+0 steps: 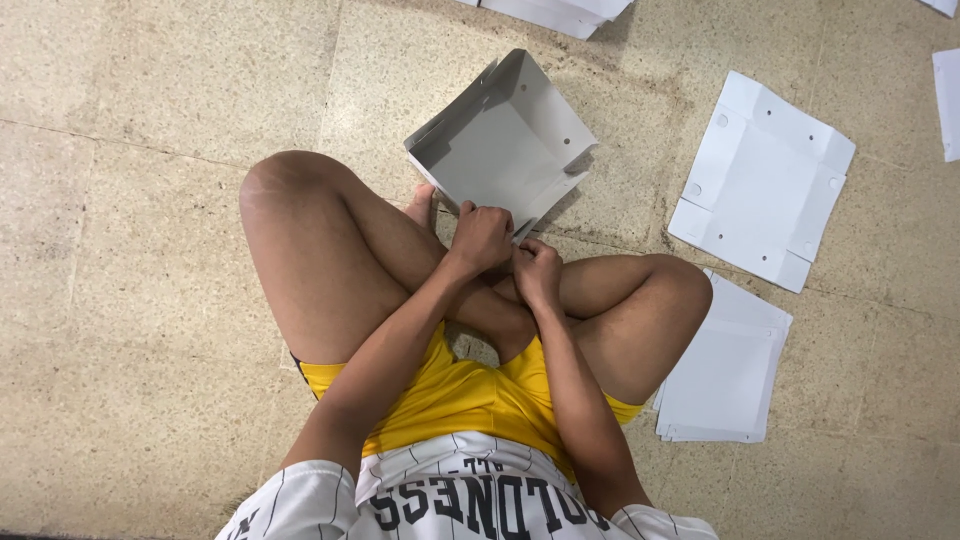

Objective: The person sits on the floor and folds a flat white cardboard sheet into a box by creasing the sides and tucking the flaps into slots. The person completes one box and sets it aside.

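A half-folded white cardboard box (500, 145) rests on the stone floor in front of my crossed legs, its side walls standing up. My left hand (481, 236) grips the box's near edge with curled fingers. My right hand (538, 270) is closed on the near corner flap right beside it. Both hands meet at that edge, above my shins.
A flat, unfolded white box blank (762, 182) with punched holes lies on the floor to the right. A stack of more blanks (725, 375) sits by my right knee. Other white sheets (560, 12) show at the top and at the right edge (948, 100).
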